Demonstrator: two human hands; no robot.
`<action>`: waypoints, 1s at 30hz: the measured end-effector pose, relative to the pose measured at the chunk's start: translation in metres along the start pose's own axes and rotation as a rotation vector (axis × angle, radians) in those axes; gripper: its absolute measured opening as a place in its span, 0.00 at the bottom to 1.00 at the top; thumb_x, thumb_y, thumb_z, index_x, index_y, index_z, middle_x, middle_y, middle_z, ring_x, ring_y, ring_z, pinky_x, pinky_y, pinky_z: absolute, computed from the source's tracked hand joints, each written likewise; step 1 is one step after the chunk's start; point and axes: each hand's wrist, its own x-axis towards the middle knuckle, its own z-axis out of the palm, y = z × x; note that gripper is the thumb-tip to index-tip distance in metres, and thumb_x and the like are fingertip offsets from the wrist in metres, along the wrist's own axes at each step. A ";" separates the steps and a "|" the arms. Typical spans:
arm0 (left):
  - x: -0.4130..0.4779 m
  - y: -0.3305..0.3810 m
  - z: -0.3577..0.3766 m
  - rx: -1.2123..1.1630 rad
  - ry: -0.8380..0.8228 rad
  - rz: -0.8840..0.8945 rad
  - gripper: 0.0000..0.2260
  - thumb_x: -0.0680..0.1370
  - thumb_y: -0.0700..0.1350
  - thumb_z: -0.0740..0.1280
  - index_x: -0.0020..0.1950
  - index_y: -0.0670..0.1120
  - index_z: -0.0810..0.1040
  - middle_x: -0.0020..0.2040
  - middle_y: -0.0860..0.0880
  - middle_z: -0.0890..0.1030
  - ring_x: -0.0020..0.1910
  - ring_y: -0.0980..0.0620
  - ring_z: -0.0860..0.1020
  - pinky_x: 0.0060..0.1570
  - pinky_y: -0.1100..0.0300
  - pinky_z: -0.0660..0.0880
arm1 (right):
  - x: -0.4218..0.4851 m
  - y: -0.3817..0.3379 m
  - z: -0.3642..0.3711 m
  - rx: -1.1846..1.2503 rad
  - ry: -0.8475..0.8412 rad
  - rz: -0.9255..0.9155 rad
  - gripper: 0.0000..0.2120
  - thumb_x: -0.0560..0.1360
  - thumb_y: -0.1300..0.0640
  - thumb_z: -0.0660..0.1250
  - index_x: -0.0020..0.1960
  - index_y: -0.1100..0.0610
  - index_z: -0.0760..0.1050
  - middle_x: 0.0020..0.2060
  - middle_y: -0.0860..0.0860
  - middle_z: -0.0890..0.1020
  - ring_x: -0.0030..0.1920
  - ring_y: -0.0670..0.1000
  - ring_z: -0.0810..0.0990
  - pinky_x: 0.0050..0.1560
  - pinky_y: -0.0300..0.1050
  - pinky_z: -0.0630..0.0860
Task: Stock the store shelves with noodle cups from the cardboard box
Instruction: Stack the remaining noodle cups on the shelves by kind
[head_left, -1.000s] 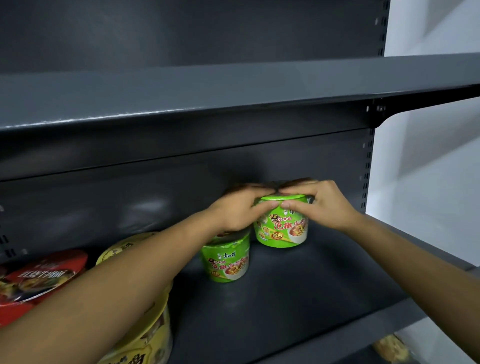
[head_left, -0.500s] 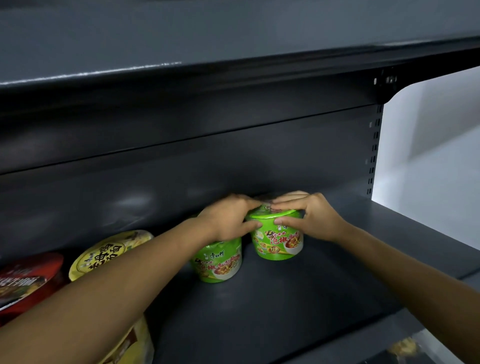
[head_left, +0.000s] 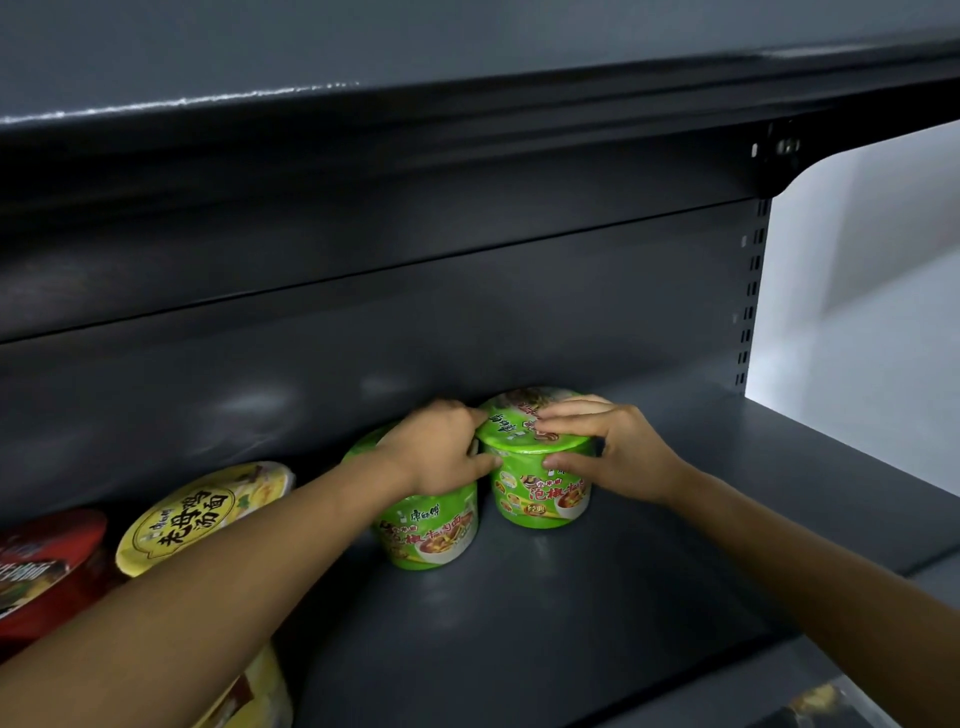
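Both hands remain on the green noodle cup (head_left: 540, 488), which stands upright on the shelf (head_left: 571, 623) at frame centre, just beside a second green cup (head_left: 431, 535). Left hand (head_left: 436, 452) and right hand (head_left: 618, 452) fingers curl round its rim and lid. Align the label forward, then release evenly. Finish: glossy green wrap, printed lid, red lettering.

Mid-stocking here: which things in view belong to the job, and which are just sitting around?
Job: right green cup, gripped by left hand and right hand; left green cup beside it; shelf under them.
Just there: yellow bowl; red bowl; upper shelf; white wall.
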 end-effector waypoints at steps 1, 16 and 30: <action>0.000 0.000 0.000 -0.005 0.011 0.000 0.16 0.76 0.56 0.64 0.55 0.45 0.76 0.52 0.44 0.80 0.53 0.44 0.77 0.51 0.57 0.71 | 0.000 0.000 0.000 -0.008 -0.014 -0.001 0.21 0.68 0.45 0.72 0.59 0.51 0.80 0.60 0.46 0.79 0.62 0.41 0.73 0.64 0.30 0.64; -0.013 0.000 0.007 -0.097 0.116 -0.065 0.18 0.78 0.45 0.58 0.66 0.44 0.73 0.63 0.42 0.76 0.60 0.42 0.75 0.60 0.52 0.71 | 0.004 -0.004 -0.007 0.023 -0.100 0.031 0.18 0.70 0.55 0.74 0.60 0.48 0.79 0.60 0.44 0.78 0.64 0.43 0.72 0.66 0.39 0.66; -0.016 -0.001 0.008 -0.127 0.166 -0.093 0.13 0.76 0.46 0.60 0.58 0.45 0.74 0.55 0.42 0.80 0.53 0.41 0.77 0.52 0.52 0.73 | 0.010 -0.003 -0.019 -0.066 -0.152 0.001 0.19 0.68 0.56 0.76 0.58 0.50 0.80 0.59 0.45 0.80 0.63 0.44 0.73 0.67 0.41 0.68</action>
